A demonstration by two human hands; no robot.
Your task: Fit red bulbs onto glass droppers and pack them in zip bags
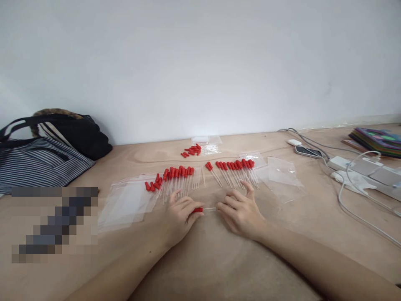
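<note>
My left hand (183, 211) pinches a red rubber dropper bulb (198, 209) low over the table. From the bulb's open end a thin clear dropper tube (210, 208) runs to my right hand (239, 211), whose fingers close on its other end. How deep the tube sits in the bulb I cannot tell. Beyond my right hand lies a row of droppers with red bulbs (234, 166). Another group of red-bulbed droppers (177, 172) lies past my left hand, with several loose bulbs (153, 185) on its left and bare tubes (197, 177) on its right.
Clear plastic bags (125, 200) lie at left, and another bag (283, 177) at right. More loose red bulbs (191, 150) lie near the wall beside bagged tubes (211, 148). A striped bag (40, 163), a power strip (366, 171) with cables and stacked colored sheets (376, 140) flank the area.
</note>
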